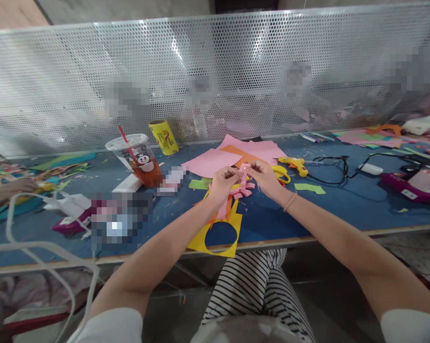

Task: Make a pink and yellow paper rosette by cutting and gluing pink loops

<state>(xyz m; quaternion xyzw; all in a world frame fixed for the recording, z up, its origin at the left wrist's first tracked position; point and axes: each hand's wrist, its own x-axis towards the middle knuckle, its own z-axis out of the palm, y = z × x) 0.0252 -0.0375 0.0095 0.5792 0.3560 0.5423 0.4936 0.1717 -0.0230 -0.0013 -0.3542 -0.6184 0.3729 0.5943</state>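
Note:
Close together over the blue table, my left hand point(223, 183) and my right hand point(264, 177) pinch a small pink paper piece point(244, 170) between them. Their fingertips partly hide it. Just below lie curled pink paper strips point(242, 191). Nearer me is a yellow paper sheet point(233, 245) with a large round hole, overhanging the table edge. Orange and pink paper pieces rest on its upper part. Scissors with yellow handles point(283, 174) sit right beside my right hand, partly covered by it. Behind both hands are pink paper sheets point(210, 162) and an orange sheet point(244, 156).
A yellow glue gun point(296, 165) lies to the right, near black cables point(338, 176). Leftward stand a drink cup point(139, 162) with a red straw and a yellow tube point(164, 137). A perforated metal screen point(236, 62) backs the table point(272, 219). Another person's hand point(20, 186) is far left.

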